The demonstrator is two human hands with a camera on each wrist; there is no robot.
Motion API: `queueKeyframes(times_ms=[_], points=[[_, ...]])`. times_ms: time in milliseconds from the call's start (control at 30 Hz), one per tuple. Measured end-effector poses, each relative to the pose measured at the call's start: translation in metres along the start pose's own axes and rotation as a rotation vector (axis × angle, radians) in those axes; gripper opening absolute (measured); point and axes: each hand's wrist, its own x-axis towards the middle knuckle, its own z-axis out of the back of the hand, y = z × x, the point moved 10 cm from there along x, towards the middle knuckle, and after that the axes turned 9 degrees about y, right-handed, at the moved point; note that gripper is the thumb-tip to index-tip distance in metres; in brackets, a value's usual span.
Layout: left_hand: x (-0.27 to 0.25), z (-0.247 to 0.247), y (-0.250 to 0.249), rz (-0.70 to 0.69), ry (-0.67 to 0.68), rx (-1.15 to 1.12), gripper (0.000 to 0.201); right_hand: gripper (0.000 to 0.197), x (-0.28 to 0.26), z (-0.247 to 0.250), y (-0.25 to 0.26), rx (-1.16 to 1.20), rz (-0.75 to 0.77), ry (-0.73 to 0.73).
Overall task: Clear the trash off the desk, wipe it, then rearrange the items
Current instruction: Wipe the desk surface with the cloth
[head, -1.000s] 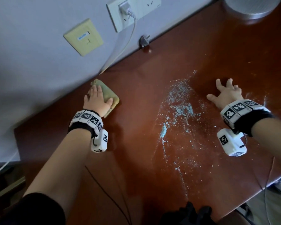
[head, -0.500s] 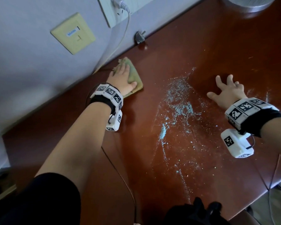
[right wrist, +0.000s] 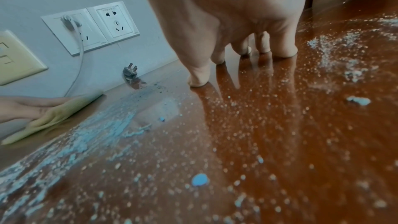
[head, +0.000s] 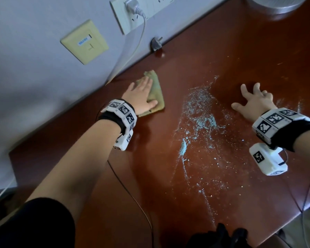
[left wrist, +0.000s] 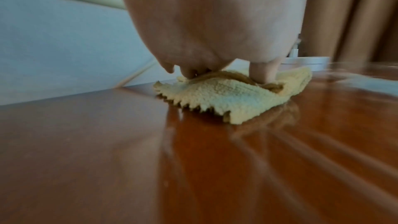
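Fingers (head: 143, 85) of left hand (head: 140, 97) laid flat, together, pressed on cloth (head: 157, 93) near back edge of bench (head: 168, 176). Right hand (head: 256, 102) braced on bench, fingers spread apart. Blue crumbs (head: 200, 120) scattered between hands.

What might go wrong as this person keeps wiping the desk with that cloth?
1. The cloth under the left hand may smear the blue-white powder across the desk rather than lift it.
2. Wiping along the wall could snag the loose plug or the white cord.
3. The right hand rests beside powder and may spread it.
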Motion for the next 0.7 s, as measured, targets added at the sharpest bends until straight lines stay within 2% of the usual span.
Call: queueKeyframes(times_ms=[133,333,467,700], points=[[0.017,0.012,0.041,0.143,-0.015,-0.148,0.079,0.069,0.001,0.000,-0.001,0.023,-0.002,0.008],[0.043,0.035,0.036,0.138,-0.035,-0.207,0.080,0.069,0.004,-0.002,-0.002,0.026,-0.009,0.020],[0.055,0.053,0.000,0.026,-0.024,-0.081,0.078,0.069,0.004,-0.003,-0.002,0.032,-0.014,0.011],[0.035,0.034,-0.087,-0.338,0.033,0.198,0.077,0.069,0.004,-0.003,-0.003,0.007,-0.014,0.006]])
